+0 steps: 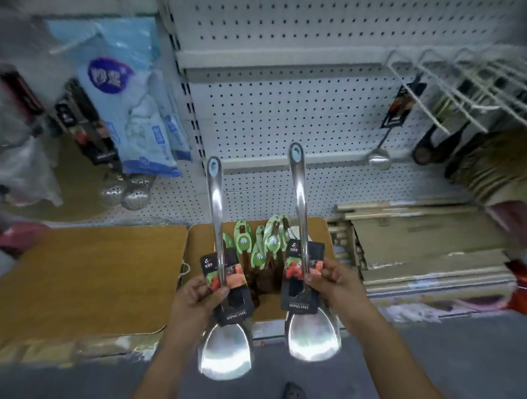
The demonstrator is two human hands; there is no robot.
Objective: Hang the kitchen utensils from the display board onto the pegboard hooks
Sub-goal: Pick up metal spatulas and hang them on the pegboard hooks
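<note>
Left hand (197,297) grips the left spatula (226,353), right hand (332,282) the right spatula (314,340), above wooden boards (86,278) under a white pegboard (282,113) with hooks (470,87).

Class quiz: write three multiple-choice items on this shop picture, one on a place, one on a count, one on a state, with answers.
1. The ladle hangs: A) on the pegboard; B) on the floor; C) in a hand.
2. Steel spatulas held: A) one; B) two; C) four.
3. The right hand: A) lies flat; B) grips a spatula at its label; C) is empty.
Answers: 1 A, it hangs against the holes; 2 B, one in the left hand, one in the right; 3 B, fingers curl round the card.
</note>
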